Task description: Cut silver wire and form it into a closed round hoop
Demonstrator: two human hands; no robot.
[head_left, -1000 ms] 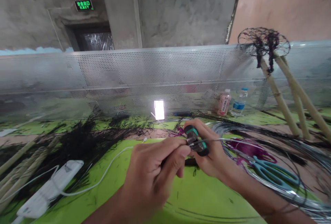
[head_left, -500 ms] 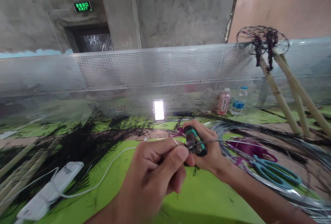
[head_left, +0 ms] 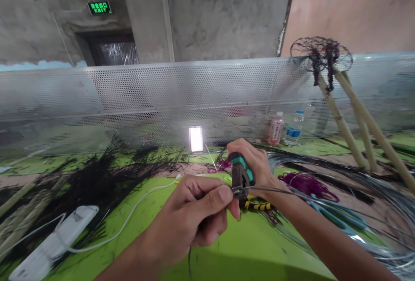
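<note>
Thumb and fingers of my left hand (head_left: 194, 216) are closed in a pinch on a thin grey metal wire (head_left: 279, 189). The wire runs to the right across the pliers' jaws and over my right forearm. My right hand (head_left: 256, 162) is wrapped around pliers (head_left: 239, 179) with black and teal handles; their dark jaws are against the wire, just beside my left fingertips. Whether the jaws are fully closed is hard to see. A dark strand (head_left: 189, 261) hangs below my left hand. Under the right wrist lies a yellow-and-black striped item (head_left: 259, 205), partly hidden.
On the right are a large wire coil (head_left: 392, 212), blue scissors (head_left: 343, 218) and purple cord (head_left: 309, 186). Two bottles (head_left: 275, 129) and a lit screen (head_left: 196, 138) stand near the perforated metal panel (head_left: 168, 86). Black bristly strands (head_left: 87, 181) and a white power strip (head_left: 55, 242) lie left.
The pliers have turned more upright, and the wire now slopes down to the right over my forearm. The striped item and the strand below my left hand have come into view.
</note>
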